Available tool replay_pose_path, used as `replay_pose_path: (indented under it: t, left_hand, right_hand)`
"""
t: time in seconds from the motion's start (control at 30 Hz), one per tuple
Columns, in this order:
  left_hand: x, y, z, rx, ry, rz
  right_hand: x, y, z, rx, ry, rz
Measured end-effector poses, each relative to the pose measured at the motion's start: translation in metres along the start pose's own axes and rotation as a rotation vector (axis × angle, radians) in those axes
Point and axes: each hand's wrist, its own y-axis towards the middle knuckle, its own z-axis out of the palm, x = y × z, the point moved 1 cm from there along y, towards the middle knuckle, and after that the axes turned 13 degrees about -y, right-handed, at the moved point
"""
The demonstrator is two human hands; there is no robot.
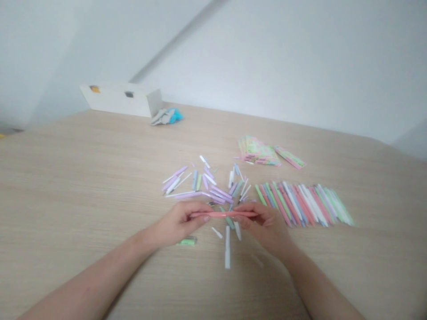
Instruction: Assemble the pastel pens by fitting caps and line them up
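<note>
Crosswise, just below the centre of the frame, the coral pen [220, 214] stretches left to right, one end pinched by the left hand [183, 221], the other by the right hand [266, 223], neither hand nearer.

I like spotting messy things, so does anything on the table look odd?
Yes: loose pen parts lie scattered every which way, unlike the neat row of pens to their right. One flat pink-and-green piece also lies off to the side of the pile.
</note>
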Motion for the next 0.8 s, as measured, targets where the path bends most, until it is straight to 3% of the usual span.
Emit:
replay_pose_path:
  t: [0.8]
  left_hand:
    - [0.0055, -0.0007, 0.0000, -0.001, -0.039, -0.004]
  right_hand:
    - [0.0006, -0.0016, -0.0012, -0.038, -0.011, -0.053]
